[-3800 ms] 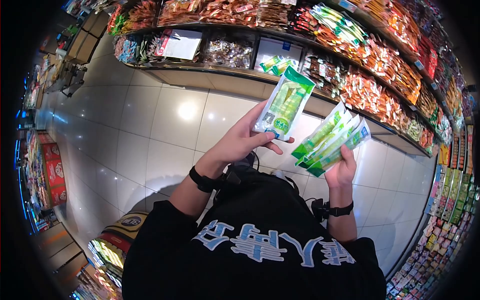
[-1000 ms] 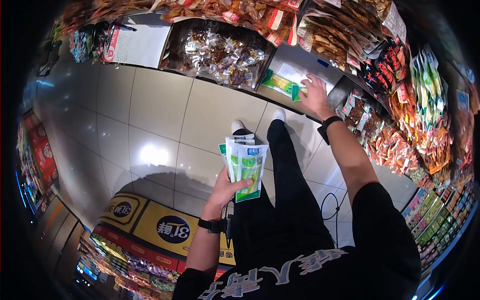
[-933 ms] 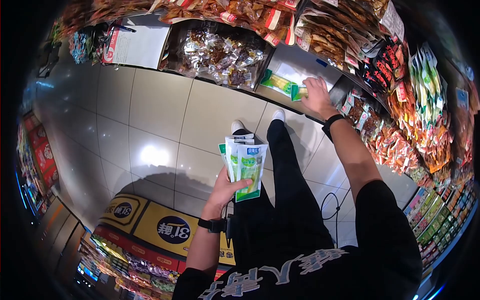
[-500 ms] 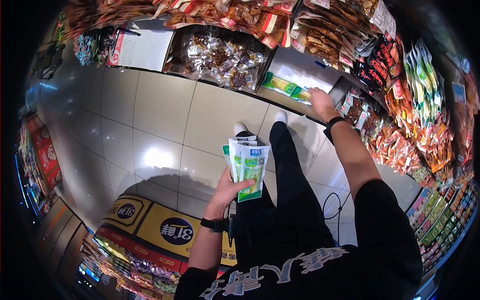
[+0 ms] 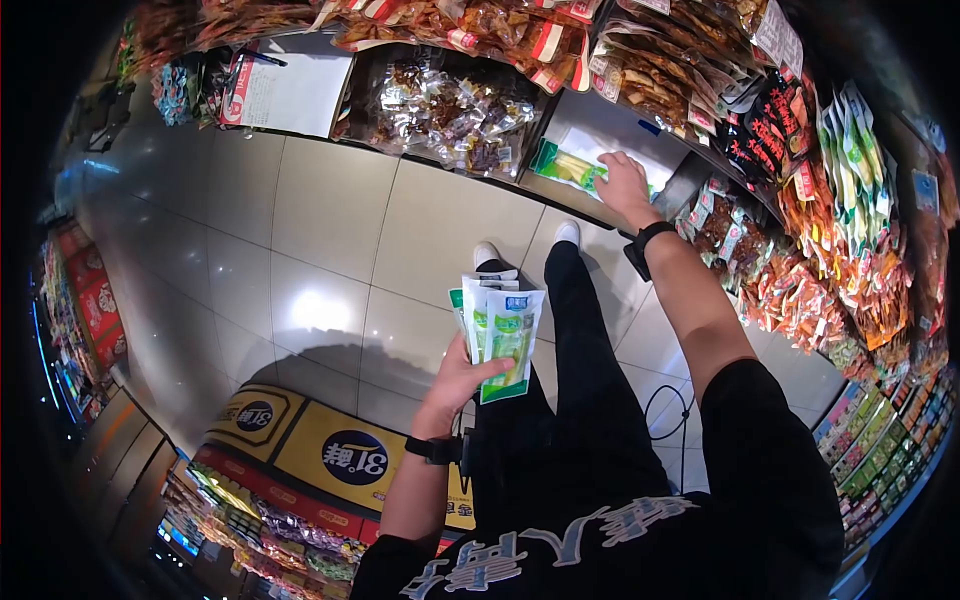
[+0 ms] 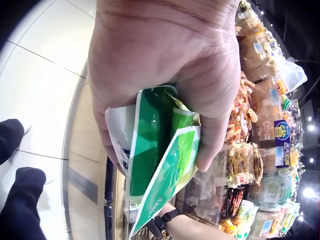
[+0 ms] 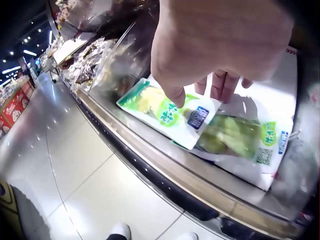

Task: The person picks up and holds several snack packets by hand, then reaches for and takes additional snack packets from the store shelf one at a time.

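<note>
My left hand [image 5: 465,378] grips a small fanned stack of green-and-white snack packets [image 5: 510,345], thumb across the front one. The left wrist view shows their green ends [image 6: 150,135] jutting out below the palm. Out at the shelf, my right hand [image 5: 625,188] is low over a white-lined bin [image 5: 625,125]. Two similar packets lie there: one with pale yellow contents [image 7: 167,112], overlapping another with green contents [image 7: 232,137]. The right thumb reaches the top of the yellowish packet; the other fingers hang slightly bent beside it, with a gap between.
Left of the bin is a compartment of small silvery wrapped snacks [image 5: 450,110], then a white sheet [image 5: 290,90]. Reddish bagged snacks [image 5: 780,295] fill the right side. A yellow-and-red display [image 5: 320,450] stands behind at the left. A black cable [image 5: 683,420] loops beside the legs.
Earlier both hands held packets; now the left holds the stack. The right hand reached into the bin, handled the right-hand packet, then shifted left over the other one.
</note>
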The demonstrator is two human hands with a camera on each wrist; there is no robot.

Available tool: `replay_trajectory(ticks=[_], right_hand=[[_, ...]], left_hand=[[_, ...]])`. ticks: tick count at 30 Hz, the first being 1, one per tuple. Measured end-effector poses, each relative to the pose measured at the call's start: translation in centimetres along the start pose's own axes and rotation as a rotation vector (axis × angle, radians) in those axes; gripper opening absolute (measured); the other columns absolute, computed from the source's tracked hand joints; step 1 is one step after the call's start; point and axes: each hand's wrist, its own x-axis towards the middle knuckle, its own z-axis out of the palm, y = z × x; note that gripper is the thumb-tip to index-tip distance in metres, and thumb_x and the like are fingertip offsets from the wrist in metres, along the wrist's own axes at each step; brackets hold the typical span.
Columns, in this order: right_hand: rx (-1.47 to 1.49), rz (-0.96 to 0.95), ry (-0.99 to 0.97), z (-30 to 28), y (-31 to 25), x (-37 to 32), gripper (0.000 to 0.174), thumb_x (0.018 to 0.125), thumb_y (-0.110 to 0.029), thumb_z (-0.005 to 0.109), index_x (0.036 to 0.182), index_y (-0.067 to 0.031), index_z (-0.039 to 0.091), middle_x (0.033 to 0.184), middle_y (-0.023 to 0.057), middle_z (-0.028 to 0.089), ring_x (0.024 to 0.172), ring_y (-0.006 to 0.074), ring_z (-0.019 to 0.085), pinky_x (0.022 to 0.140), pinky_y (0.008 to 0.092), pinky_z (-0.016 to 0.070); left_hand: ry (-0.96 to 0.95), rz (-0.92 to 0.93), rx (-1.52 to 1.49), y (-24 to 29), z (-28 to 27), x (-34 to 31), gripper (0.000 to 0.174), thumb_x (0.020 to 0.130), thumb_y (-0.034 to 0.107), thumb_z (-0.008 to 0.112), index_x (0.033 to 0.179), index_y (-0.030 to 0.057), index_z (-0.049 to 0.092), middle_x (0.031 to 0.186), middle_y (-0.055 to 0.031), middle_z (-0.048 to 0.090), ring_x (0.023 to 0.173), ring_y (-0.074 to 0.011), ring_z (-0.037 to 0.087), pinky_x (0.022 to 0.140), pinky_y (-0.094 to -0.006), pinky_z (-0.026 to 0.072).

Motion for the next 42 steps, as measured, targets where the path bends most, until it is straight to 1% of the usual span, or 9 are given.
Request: replay_trajectory(ticks=[5,14,18,19,23,27,32,34,42], right_hand=[[-0.089,0.104,-0.077,-0.2,2.2,-2.6,0.041,0.082,-0.023,0.068,0.120,-0.0114,0.060,0.114,0.0114,0.061,0.113,0.0299,0.055,0.101,0.0420,0.0382],[0.312,0.227,0.036,1.8,-0.2,-1.6,0.034,0.085,-0.015,0.062,0.118,-0.0066,0.055,0.089,0.0156,0.069,0.080,0.0395,0.065,0.081,0.0467,0.0512],[-0.060,0.099,0.266,1.4,2.0,-2.5,0.035,0.080,-0.011,0.059,0.115,-0.0074,0.057,0.108,0.0136,0.064,0.106,0.0310,0.060,0.096,0.0410,0.0443],[-0.090,0.166,0.111,0.9,2.8,-2.9,0.037,0.077,-0.011,0.060,0.115,-0.0079,0.058,0.114,0.0123,0.060,0.115,0.0285,0.055,0.101,0.0394,0.0398],[-0.086,0.116,-0.076,1.1,5.6,-4.4,0.036,0.080,-0.012,0.060,0.115,-0.0063,0.059,0.114,0.0147,0.060,0.112,0.0314,0.057,0.099,0.0419,0.0420],[0.059,0.057,0.227,-0.3,2.2,-5.3,0.032,0.089,-0.023,0.062,0.114,-0.0043,0.060,0.107,0.0121,0.063,0.103,0.0272,0.061,0.091,0.0383,0.0476],[1.369,0.225,-0.571,-5.4,-9.0,-11.9,0.036,0.091,-0.034,0.067,0.108,-0.0023,0.062,0.090,0.0002,0.064,0.084,0.0086,0.059,0.072,0.0218,0.0481],[1.343,0.260,-0.773,-7.9,-13.7,-14.9,0.036,0.090,-0.029,0.070,0.111,-0.0017,0.062,0.098,0.0032,0.066,0.089,0.0106,0.060,0.078,0.0250,0.0492],[1.573,0.275,-0.733,-6.8,-15.6,-17.7,0.033,0.093,-0.011,0.064,0.123,0.0002,0.056,0.114,0.0057,0.065,0.104,0.0124,0.060,0.093,0.0294,0.0470]], left_hand=[[-0.007,-0.009,0.011,-0.4,0.0,0.0,0.058,0.076,-0.004,0.074,0.129,0.0019,0.049,0.121,-0.0108,0.063,0.109,-0.0211,0.063,0.096,-0.0361,0.0498],[-0.028,-0.014,0.028,-0.3,0.4,0.4,0.059,0.076,-0.003,0.075,0.128,0.0016,0.049,0.121,-0.0113,0.063,0.109,-0.0217,0.063,0.096,-0.0365,0.0499],[-0.011,-0.025,0.061,-0.4,0.5,0.1,0.059,0.076,-0.003,0.075,0.129,0.0020,0.048,0.121,-0.0115,0.063,0.110,-0.0221,0.063,0.096,-0.0368,0.0500],[-0.010,-0.020,0.049,-0.4,0.6,0.1,0.059,0.076,-0.003,0.075,0.129,0.0018,0.048,0.121,-0.0116,0.063,0.110,-0.0221,0.063,0.096,-0.0369,0.0500],[-0.037,0.026,-0.003,-0.4,0.8,0.4,0.059,0.077,-0.004,0.074,0.129,0.0009,0.048,0.120,-0.0105,0.063,0.109,-0.0212,0.063,0.095,-0.0362,0.0504],[-0.004,0.038,0.013,-0.6,0.6,0.9,0.057,0.078,-0.004,0.074,0.128,0.0005,0.048,0.118,-0.0101,0.064,0.106,-0.0200,0.063,0.092,-0.0354,0.0515],[0.027,0.075,0.017,0.3,1.5,1.7,0.056,0.078,-0.003,0.073,0.128,0.0011,0.049,0.120,-0.0108,0.063,0.108,-0.0213,0.063,0.094,-0.0362,0.0504],[0.011,0.127,0.041,0.0,1.8,2.4,0.056,0.079,-0.002,0.074,0.129,0.0013,0.048,0.121,-0.0106,0.063,0.109,-0.0205,0.062,0.094,-0.0359,0.0505],[0.241,0.166,-0.085,-1.2,1.2,2.8,0.049,0.086,0.007,0.070,0.129,0.0000,0.048,0.114,-0.0092,0.064,0.100,-0.0175,0.064,0.089,-0.0320,0.0513]])
